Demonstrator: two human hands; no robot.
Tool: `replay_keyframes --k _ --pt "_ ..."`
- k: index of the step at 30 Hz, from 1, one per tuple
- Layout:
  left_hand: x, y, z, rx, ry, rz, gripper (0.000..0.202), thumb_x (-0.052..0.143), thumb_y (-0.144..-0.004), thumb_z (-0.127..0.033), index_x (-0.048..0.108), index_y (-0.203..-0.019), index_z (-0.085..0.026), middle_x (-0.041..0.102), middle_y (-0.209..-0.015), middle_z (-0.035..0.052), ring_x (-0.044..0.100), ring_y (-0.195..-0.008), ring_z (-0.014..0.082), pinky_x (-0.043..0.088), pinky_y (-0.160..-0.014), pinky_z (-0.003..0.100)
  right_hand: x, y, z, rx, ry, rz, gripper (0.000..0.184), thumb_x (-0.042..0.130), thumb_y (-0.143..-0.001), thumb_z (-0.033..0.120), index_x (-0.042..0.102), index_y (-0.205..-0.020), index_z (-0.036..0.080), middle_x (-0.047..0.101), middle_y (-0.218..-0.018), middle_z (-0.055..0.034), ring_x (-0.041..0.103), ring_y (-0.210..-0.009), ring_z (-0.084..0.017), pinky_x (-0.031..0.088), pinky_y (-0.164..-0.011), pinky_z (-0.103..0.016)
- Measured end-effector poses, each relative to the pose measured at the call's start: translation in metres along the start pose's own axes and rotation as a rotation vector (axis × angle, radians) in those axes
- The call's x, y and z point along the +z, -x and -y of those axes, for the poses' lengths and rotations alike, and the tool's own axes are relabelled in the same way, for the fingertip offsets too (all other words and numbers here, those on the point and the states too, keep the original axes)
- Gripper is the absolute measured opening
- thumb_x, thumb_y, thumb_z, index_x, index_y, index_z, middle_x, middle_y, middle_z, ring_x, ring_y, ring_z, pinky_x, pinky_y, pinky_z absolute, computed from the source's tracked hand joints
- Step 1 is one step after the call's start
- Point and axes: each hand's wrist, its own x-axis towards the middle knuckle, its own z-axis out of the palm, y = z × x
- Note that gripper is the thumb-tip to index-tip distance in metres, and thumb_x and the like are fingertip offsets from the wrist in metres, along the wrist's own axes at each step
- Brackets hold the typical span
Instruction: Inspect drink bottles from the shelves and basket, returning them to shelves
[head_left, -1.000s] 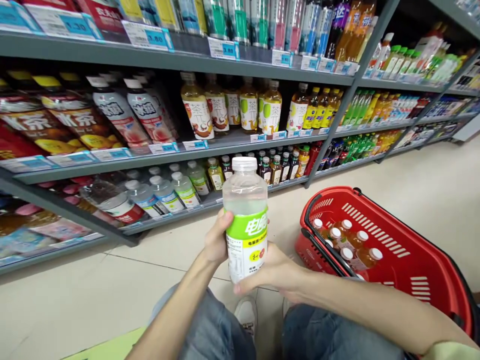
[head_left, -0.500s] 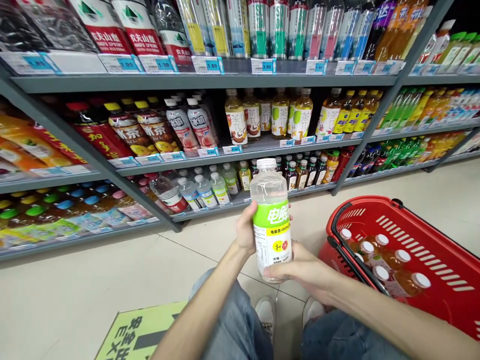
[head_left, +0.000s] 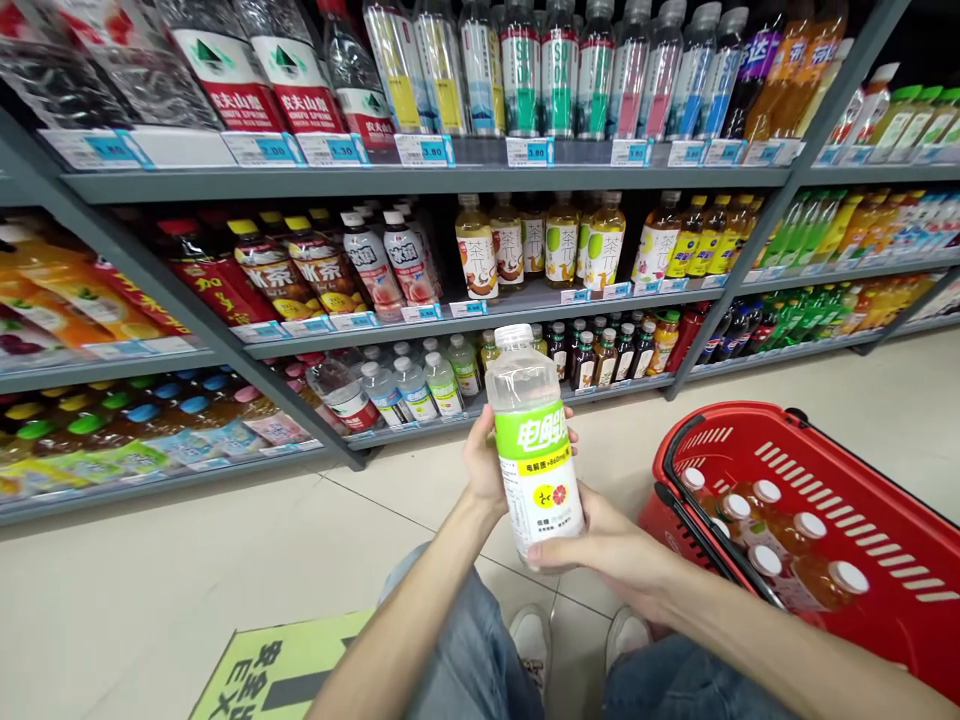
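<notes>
Between my two hands is a large clear drink bottle [head_left: 534,450] with a white cap and a green, yellow and white label. Its top leans slightly left, and the label faces me. My left hand [head_left: 486,462] grips its left side around the middle, the fingers wrapping behind it. Low on the right, my right hand [head_left: 592,535] holds the bottle near its base, the thumb lying across the front. Smaller bottles with similar green labels [head_left: 444,385] stand on the bottom shelf beyond it.
A red shopping basket [head_left: 885,500] with black handles sits on the floor at right, holding several white-capped bottles of amber drink [head_left: 810,535]. Drink shelves [head_left: 450,180] run across the front. A yellow-green floor sign [head_left: 292,660] lies at lower left.
The bottle has tilted, its cap shifting left while its base stays in about the same place. Both hands keep their hold. The view has shifted slightly.
</notes>
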Motion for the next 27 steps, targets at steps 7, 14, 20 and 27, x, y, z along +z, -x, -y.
replay_keyframes --k 7,14,20,27 --pt "0.003 -0.001 -0.006 0.043 0.105 -0.016 0.068 0.056 -0.081 -0.068 0.067 -0.113 -0.008 0.069 -0.101 0.0125 0.067 -0.079 0.0245 0.058 -0.071 0.039 -0.003 0.002 -0.007 -0.046 0.042 0.115 0.089 0.093 -0.049 0.019 0.05 -0.126 0.021 0.069 -0.118 -0.0074 0.062 -0.113 -0.029 0.048 -0.096 -0.043" --pt "-0.004 -0.003 -0.006 0.029 0.18 -0.112 0.069 0.051 -0.082 -0.071 0.066 -0.112 -0.01 0.069 -0.1 0.0126 0.066 -0.077 0.0217 0.059 -0.068 0.036 -0.004 -0.003 -0.008 -0.17 0.135 0.155 0.072 0.084 -0.061 0.018 0.048 -0.124 0.018 0.064 -0.12 -0.0087 0.062 -0.109 -0.024 0.049 -0.092 -0.037" --pt "-0.001 -0.002 -0.006 0.016 0.156 -0.081 0.073 0.051 -0.082 -0.071 0.065 -0.115 -0.008 0.069 -0.099 0.0131 0.067 -0.075 0.0224 0.06 -0.068 0.038 -0.007 -0.005 -0.012 -0.183 0.235 0.158 0.063 0.072 -0.066 0.012 0.047 -0.123 0.02 0.065 -0.114 -0.0073 0.062 -0.104 -0.026 0.052 -0.081 -0.036" --pt "0.004 -0.001 -0.007 -0.016 0.114 -0.006 0.072 0.055 -0.078 -0.071 0.065 -0.114 -0.009 0.068 -0.097 0.0131 0.066 -0.074 0.023 0.058 -0.066 0.038 -0.011 -0.002 -0.009 -0.269 0.447 0.162 0.082 0.089 -0.06 0.022 0.048 -0.132 0.021 0.059 -0.132 -0.0112 0.055 -0.124 -0.03 0.043 -0.107 -0.049"
